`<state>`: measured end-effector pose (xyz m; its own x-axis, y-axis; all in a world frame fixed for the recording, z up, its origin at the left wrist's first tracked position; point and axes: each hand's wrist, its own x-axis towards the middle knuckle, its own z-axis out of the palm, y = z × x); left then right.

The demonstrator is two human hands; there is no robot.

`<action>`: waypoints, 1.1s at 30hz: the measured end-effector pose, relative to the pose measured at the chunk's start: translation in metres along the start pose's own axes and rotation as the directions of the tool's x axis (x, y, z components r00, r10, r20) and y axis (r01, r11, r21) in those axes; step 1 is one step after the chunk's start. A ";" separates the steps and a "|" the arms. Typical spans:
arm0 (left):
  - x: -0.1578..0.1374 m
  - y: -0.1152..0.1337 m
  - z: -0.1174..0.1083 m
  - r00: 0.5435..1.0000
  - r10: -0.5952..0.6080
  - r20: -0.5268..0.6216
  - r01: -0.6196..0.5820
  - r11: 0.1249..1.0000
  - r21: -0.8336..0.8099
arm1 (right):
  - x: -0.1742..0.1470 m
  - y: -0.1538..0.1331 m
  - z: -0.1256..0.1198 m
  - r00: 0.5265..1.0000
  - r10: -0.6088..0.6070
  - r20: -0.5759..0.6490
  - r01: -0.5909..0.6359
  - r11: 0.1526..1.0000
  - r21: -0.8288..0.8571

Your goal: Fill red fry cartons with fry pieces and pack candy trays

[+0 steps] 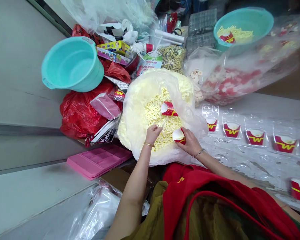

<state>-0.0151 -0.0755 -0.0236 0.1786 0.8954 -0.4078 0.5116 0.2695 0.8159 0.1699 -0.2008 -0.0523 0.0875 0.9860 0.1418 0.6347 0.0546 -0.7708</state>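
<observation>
A large translucent plastic bag (137, 96) lies wide open in front of me, filled with small pale-yellow fry-shaped sticks (153, 108). My left hand (153, 134) is over the sticks, its fingers pinched on a pale stick at their tips. Near the bag's right side, my right hand (190, 142) grips a small red fry box (179, 136) with a white inside and a yellow mark. Whether this box holds any sticks I cannot tell. Another red fry box (169, 109) lies on its side on the sticks, just beyond my hands.
To the right, clear plastic trays (222, 156) hold several fry boxes (231, 130). A turquoise basin (70, 63) stands at the left; another basin (262, 21) at the back right contains sticks and a fry box. Also around are a red bag (77, 113), a pink tray (100, 160) and filled clear bags (235, 80).
</observation>
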 end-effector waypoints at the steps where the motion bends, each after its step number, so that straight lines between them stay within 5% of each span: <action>1: -0.006 0.003 -0.003 0.999 -0.002 0.053 0.007 0.995 -0.095 | 0.001 -0.001 0.001 1.000 -0.001 0.001 0.001 1.000 0.004; 4: -0.021 0.013 -0.005 0.981 -0.004 0.194 0.077 0.927 -0.368 | 0.005 -0.005 0.006 1.000 -0.010 0.007 0.010 1.000 0.003; 9: -0.035 0.026 0.003 0.948 0.013 0.317 0.144 0.872 -0.468 | 0.011 -0.018 0.009 1.000 -0.018 0.023 0.018 1.000 -0.006; 17: -0.036 0.030 0.024 0.957 0.048 0.286 -0.052 0.999 0.007 | 0.011 -0.022 0.004 1.000 -0.021 0.022 0.021 1.000 -0.018; 22: -0.044 0.044 0.037 0.963 0.140 0.229 -0.250 0.782 0.572 | 0.005 -0.017 0.005 0.996 -0.071 0.046 0.072 0.997 -0.026; 24: -0.046 0.048 0.038 0.944 0.157 0.288 -0.308 0.727 0.614 | 0.003 -0.014 0.004 0.995 -0.084 0.048 0.085 0.996 -0.030; 29: -0.050 0.043 0.046 0.909 0.233 0.347 -0.383 0.795 0.470 | -0.003 -0.002 0.006 0.998 -0.062 0.032 0.063 0.998 -0.010; 33: -0.055 0.034 0.064 0.882 0.307 0.356 -0.464 0.689 0.556 | -0.010 0.009 0.008 0.993 -0.119 0.017 0.119 0.992 0.031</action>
<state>0.0461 -0.1378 0.0005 0.6142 0.7467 -0.2555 0.7371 -0.4272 0.5235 0.1681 -0.2092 -0.0656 -0.0019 0.9750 0.2221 0.6168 0.1760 -0.7672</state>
